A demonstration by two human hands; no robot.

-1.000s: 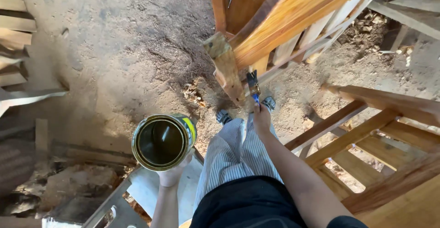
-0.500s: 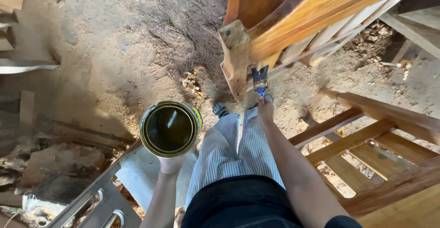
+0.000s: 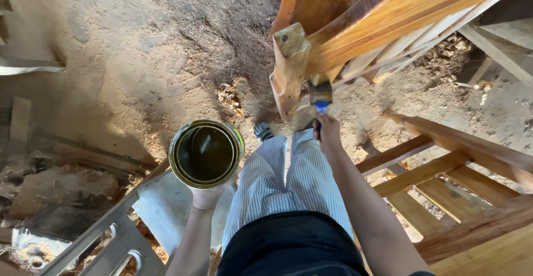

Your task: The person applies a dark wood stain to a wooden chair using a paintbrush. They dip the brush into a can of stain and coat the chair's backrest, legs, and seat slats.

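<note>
Head view, left hand point(image 3: 206, 196) under open can point(image 3: 206, 153) (dark liquid); right hand point(image 3: 327, 133) gripping brush point(image 3: 320, 99)

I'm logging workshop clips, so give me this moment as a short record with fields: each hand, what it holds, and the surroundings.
left hand: left hand holds an open tin from below, dark liquid inside
right hand: right hand grips a paintbrush, bristles up against the wooden frame
frame finish: glossy amber on upper rails, some slats paler
floor: sawdust floor with wood shavings
nearby: more wooden frames at right
</note>
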